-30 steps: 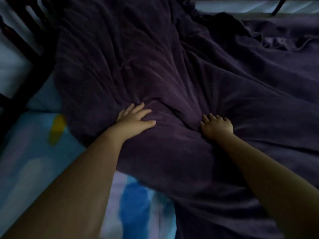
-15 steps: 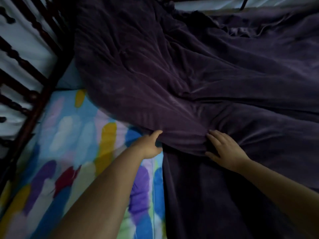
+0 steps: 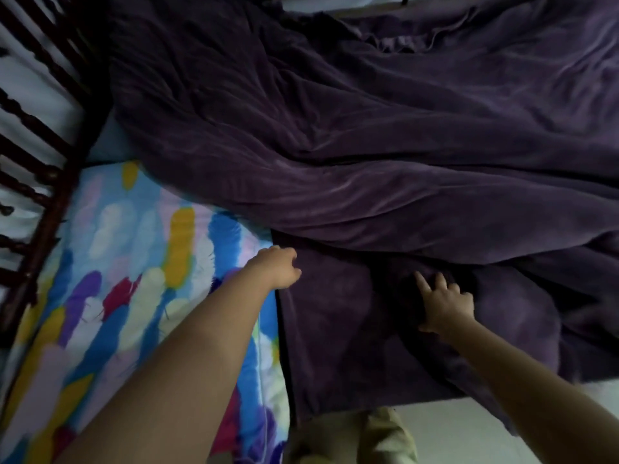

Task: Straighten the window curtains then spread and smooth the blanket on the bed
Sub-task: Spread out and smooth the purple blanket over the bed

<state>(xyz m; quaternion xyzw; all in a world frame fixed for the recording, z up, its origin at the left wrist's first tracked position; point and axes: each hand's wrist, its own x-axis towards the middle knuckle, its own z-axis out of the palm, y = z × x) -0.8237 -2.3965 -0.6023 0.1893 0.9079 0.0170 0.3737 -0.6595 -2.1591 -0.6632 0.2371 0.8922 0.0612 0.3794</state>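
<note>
A dark purple blanket [image 3: 351, 145] lies rumpled in long folds across most of the bed, and its near edge hangs over the bedside. My left hand [image 3: 276, 266] is at the blanket's left edge, where it meets the sheet, with fingers curled onto the fabric. My right hand [image 3: 443, 304] rests on top of the blanket near a dark fold, fingers spread and holding nothing. No window curtains are in view.
A bright multicoloured sheet [image 3: 134, 262] shows on the left part of the mattress. A dark wooden spindle bed frame [image 3: 37, 155] runs along the left side. Pale floor [image 3: 469, 430] and my khaki trouser legs [image 3: 375, 437] are at the bottom.
Both hands have drawn back toward the near side of the bed with the blanket. More of the coloured sheet is bared on the left, and my right hand has opened flat.
</note>
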